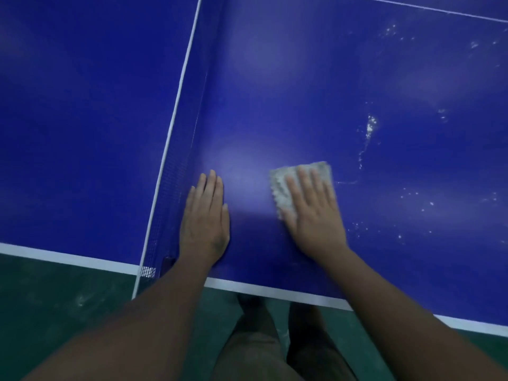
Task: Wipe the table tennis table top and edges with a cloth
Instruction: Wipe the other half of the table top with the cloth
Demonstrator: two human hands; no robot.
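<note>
Head view, looking down over the near edge.

- Blue surface (275,92), with a white border line (275,292) along the near edge. A net (176,177) with a white top band runs from the near edge away towards the top of the view and splits the surface in two.
- Left grip (204,221): released, palm down flat on the surface, fingers straight and close together, holding nothing. It lies just right of the net, near the net's clamp at the edge.
- Right grip (313,215): released, fingers straight and slightly spread, pressing the cloth (279,185) flat onto the surface. Its outline is a little blurred.
- The cloth is pale grey-white and lies on the right half of the surface, near the near edge. It is partly covered by the right grip and shows past the fingertips and on the thumb side.
- The two grips are apart, with bare blue between them.
- White specks and smears (369,127) are scattered on the surface to the right of the cloth and beyond it.
- Green floor (55,298) shows below the edge, with brown trousers (247,353) between the forearms.
</note>
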